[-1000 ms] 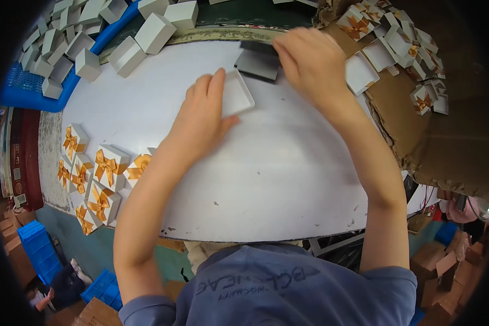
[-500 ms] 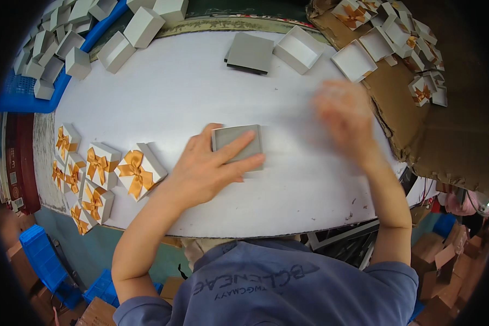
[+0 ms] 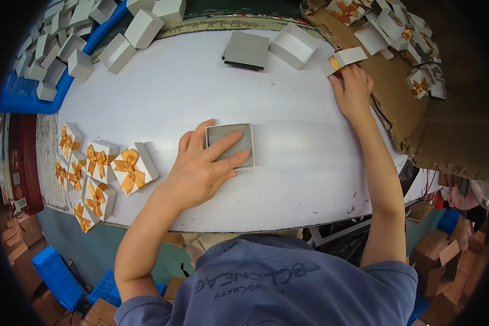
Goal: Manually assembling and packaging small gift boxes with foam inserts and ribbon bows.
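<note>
My left hand [image 3: 204, 165] lies flat on a small white square box base with a grey pad inside [image 3: 239, 136], near the middle of the white table [image 3: 304, 146]. Its fingers press on the pad. My right hand [image 3: 354, 89] reaches to the table's far right edge and grips a white box lid with a gold bow [image 3: 346, 57]. Just left of my left hand sits a closed white box with a gold bow [image 3: 133, 167].
Several more bow-topped boxes [image 3: 84, 174] line the left edge. A stack of grey pads [image 3: 247, 50] and an empty white box base [image 3: 293, 44] sit at the back. White bases fill a blue crate [image 3: 32, 89] at back left. Lids lie on brown cardboard [image 3: 418, 103] at right.
My left hand stayed on the padded box base near the table's middle. My right hand swung from over the table out to the right edge and took hold of a bow lid.
</note>
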`<action>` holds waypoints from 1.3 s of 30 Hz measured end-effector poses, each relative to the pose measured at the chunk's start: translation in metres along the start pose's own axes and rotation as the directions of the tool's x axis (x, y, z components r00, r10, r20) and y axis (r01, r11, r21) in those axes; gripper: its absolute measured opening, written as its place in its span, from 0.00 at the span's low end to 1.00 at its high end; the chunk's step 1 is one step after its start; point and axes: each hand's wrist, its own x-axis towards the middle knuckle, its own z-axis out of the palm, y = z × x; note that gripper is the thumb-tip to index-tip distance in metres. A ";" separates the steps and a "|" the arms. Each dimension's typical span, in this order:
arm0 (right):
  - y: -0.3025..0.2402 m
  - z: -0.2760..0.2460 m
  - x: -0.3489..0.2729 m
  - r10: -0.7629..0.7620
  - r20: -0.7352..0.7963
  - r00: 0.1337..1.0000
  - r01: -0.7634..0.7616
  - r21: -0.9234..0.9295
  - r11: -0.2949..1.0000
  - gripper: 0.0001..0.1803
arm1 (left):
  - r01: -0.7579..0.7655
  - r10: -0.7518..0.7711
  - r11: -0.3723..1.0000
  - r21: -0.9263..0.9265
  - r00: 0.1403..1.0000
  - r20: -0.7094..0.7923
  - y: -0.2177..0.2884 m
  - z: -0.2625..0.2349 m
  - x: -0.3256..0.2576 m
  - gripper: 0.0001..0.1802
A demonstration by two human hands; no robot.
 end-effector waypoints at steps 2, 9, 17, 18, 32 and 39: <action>0.002 -0.001 0.006 0.018 0.029 0.999 -0.019 0.013 1.000 0.20 | 0.028 -0.028 0.999 0.018 1.000 -0.004 0.003 0.000 -0.002 0.23; -0.019 -0.003 0.037 0.156 0.099 0.983 -0.154 -0.023 0.988 0.28 | 0.019 -0.040 0.994 -0.104 0.978 -0.205 -0.009 0.017 -0.027 0.17; -0.074 -0.078 -0.017 -0.075 0.365 0.928 -0.372 0.915 -0.155 0.20 | 0.036 -0.046 0.998 -0.044 0.969 -0.243 -0.017 0.014 -0.035 0.20; -0.091 -0.077 -0.018 -0.180 0.461 0.869 -0.493 0.834 -0.246 0.19 | -0.001 -0.066 0.979 -0.204 0.945 -0.321 -0.018 0.022 -0.030 0.29; -0.160 -0.053 -0.034 -0.347 0.082 0.934 0.224 0.624 0.749 0.24 | -0.046 -0.017 0.960 -0.275 0.975 -0.221 -0.016 0.016 0.010 0.54; -0.164 -0.039 -0.024 -0.431 0.106 0.896 0.287 0.604 0.744 0.26 | 0.114 -0.085 0.978 0.175 0.982 -0.166 -0.009 0.001 0.000 0.49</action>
